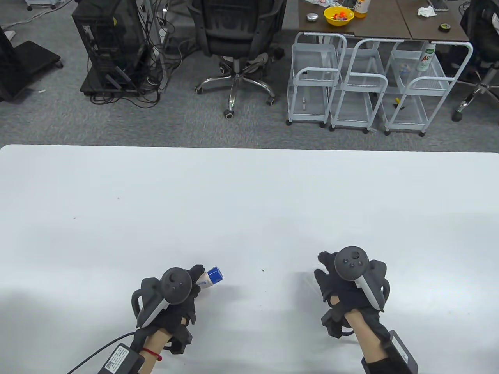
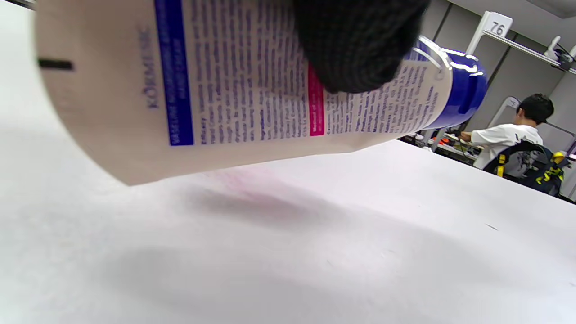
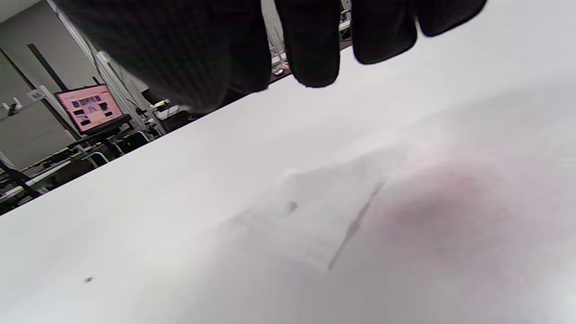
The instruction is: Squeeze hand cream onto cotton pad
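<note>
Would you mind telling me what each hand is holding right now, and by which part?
The left hand grips the hand cream tube around its body, blue cap free. The right hand holds nothing, above the cotton pad.

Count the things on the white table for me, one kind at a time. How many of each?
Hand cream tube, held by the left hand: 1
Cotton pad, lying flat under the right hand: 1
Gloved hands: 2
Total: 4
</note>
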Demonstrator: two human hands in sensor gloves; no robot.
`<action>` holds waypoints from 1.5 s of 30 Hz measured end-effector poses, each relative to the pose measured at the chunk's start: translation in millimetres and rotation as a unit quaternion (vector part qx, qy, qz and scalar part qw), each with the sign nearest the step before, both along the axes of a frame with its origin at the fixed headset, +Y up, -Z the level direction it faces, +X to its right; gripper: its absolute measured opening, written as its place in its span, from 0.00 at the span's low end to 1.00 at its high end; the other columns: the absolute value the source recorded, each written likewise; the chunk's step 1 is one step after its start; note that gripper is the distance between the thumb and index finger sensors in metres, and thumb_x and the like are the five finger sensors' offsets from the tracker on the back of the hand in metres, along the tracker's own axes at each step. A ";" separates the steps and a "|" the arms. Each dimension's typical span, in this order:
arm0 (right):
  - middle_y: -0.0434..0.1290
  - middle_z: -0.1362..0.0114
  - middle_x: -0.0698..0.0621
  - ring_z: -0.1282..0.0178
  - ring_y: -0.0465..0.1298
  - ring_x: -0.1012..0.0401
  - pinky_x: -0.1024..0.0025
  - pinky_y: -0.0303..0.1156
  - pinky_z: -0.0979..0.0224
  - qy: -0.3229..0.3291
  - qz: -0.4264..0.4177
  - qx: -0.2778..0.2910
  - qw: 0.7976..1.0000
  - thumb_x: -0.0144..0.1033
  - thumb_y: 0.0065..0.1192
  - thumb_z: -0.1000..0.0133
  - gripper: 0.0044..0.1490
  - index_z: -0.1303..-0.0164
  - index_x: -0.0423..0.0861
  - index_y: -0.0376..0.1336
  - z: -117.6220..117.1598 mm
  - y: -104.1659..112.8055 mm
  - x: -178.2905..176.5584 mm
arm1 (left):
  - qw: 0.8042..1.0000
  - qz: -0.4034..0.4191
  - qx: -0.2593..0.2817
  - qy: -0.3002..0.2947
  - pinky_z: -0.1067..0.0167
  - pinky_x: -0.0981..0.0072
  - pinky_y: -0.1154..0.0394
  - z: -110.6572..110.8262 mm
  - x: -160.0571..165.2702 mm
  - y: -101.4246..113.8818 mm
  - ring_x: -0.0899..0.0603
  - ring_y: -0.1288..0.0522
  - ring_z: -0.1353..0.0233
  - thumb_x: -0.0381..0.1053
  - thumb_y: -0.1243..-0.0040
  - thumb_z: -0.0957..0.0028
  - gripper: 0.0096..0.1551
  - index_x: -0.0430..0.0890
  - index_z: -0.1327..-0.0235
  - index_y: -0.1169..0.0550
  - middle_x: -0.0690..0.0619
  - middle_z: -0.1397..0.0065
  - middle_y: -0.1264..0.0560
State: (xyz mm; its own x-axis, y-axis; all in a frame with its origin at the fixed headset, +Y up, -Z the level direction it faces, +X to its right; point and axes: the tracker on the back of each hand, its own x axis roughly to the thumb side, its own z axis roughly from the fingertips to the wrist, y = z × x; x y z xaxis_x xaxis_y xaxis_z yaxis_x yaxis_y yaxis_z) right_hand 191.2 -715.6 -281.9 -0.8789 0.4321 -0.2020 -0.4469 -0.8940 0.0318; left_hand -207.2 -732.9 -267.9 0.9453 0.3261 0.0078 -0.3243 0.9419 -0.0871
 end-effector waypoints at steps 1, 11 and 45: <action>0.65 0.21 0.40 0.19 0.60 0.32 0.33 0.57 0.26 0.010 0.004 0.007 1.000 0.46 0.74 0.51 0.37 0.28 0.52 0.68 6.1 3.3 -3.3 | 1.000 -0.004 0.002 0.011 0.39 0.49 0.23 -3.3 -4.8 -0.1 0.49 0.17 0.38 0.48 0.39 0.56 0.32 0.62 0.33 0.28 0.58 0.32 0.20; 0.64 0.20 0.41 0.18 0.59 0.33 0.33 0.54 0.24 0.048 0.024 0.087 0.995 0.47 0.73 0.50 0.39 0.26 0.53 0.65 40.8 0.6 -14.5 | 0.994 -0.018 -0.038 0.099 0.39 0.55 0.21 -23.9 -44.6 -16.1 0.49 0.18 0.35 0.42 0.39 0.56 0.36 0.54 0.29 0.32 0.52 0.26 0.25; 0.54 0.15 0.47 0.13 0.47 0.37 0.31 0.46 0.22 0.102 -0.044 0.108 0.988 0.57 0.56 0.50 0.41 0.22 0.64 0.56 38.5 -9.1 -25.7 | 0.992 0.050 0.095 -0.062 0.26 0.42 0.40 17.7 2.7 22.9 0.39 0.34 0.19 0.72 0.52 0.57 0.42 0.60 0.26 0.35 0.54 0.16 0.35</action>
State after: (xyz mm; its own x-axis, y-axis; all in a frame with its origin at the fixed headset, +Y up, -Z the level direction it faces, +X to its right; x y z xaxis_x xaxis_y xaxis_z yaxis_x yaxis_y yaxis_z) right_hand 165.5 -724.8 -243.4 -0.8493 0.5216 0.0807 -0.5265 -0.8482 -0.0585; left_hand -204.5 -710.0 -250.3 0.8957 0.4004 0.1932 -0.4157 0.9084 0.0443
